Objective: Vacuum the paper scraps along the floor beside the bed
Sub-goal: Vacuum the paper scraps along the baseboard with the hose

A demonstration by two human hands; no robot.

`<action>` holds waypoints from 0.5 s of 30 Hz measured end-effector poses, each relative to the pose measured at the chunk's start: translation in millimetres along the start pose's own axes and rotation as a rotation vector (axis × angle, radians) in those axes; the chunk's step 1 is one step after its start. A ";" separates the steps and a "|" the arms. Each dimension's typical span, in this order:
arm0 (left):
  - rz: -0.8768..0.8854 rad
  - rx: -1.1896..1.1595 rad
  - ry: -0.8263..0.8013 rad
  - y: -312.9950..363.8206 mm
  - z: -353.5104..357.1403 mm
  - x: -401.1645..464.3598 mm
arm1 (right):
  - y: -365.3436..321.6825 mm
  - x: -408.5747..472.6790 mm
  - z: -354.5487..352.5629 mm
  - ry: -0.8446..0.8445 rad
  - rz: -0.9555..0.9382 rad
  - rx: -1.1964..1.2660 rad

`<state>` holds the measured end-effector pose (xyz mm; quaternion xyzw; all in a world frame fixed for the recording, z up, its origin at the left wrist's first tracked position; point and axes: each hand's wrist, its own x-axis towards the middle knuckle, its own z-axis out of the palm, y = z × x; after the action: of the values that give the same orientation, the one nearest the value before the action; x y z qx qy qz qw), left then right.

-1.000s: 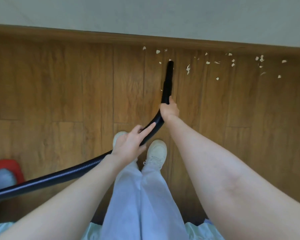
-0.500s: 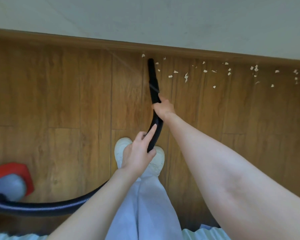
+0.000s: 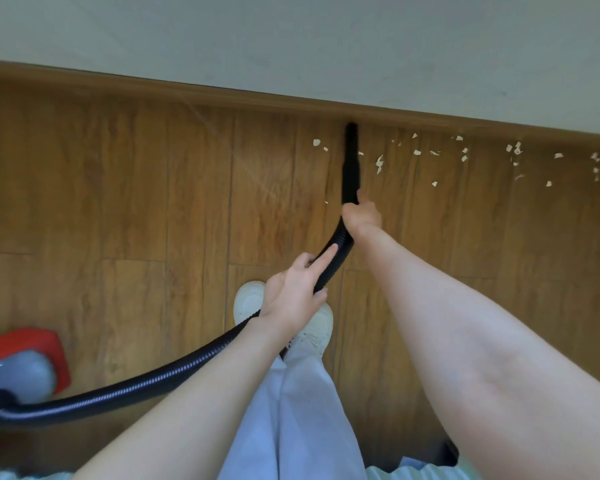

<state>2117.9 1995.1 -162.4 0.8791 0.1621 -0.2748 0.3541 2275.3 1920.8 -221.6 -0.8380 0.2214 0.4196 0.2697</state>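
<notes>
You hold the vacuum nozzle at the skirting board among the scraps.

Your right hand (image 3: 361,216) grips the black nozzle (image 3: 350,161), its tip touching the skirting board (image 3: 187,93); your left hand (image 3: 293,294) clasps the ribbed hose (image 3: 153,382) behind. Paper scraps (image 3: 465,154) lie along the floor's far edge, mostly right of the nozzle.

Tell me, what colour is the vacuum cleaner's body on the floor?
The vacuum body is red with a grey top, seen in the head view at lower left.
</notes>
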 end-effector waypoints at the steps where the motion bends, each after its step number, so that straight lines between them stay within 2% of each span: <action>1: 0.018 0.021 -0.010 2.2 2.9 1.8 | 6.4 2.3 -5.0 0.025 0.029 0.034; 4: 0.056 0.049 -0.045 5.5 7.6 4.2 | 19.5 5.4 -12.5 0.040 0.067 0.099; 8: 0.067 0.049 -0.052 0.8 7.6 -3.6 | 19.7 -2.7 -4.1 -0.015 0.002 0.036; 15: -0.085 -0.152 -0.024 -5.8 12.3 -52.5 | 19.8 -36.6 28.7 -0.189 -0.114 -0.137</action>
<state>2068.8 1985.6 -141.5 0.8386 0.2152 -0.2871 0.4098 2226.6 1929.4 -211.1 -0.8224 0.1176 0.4949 0.2548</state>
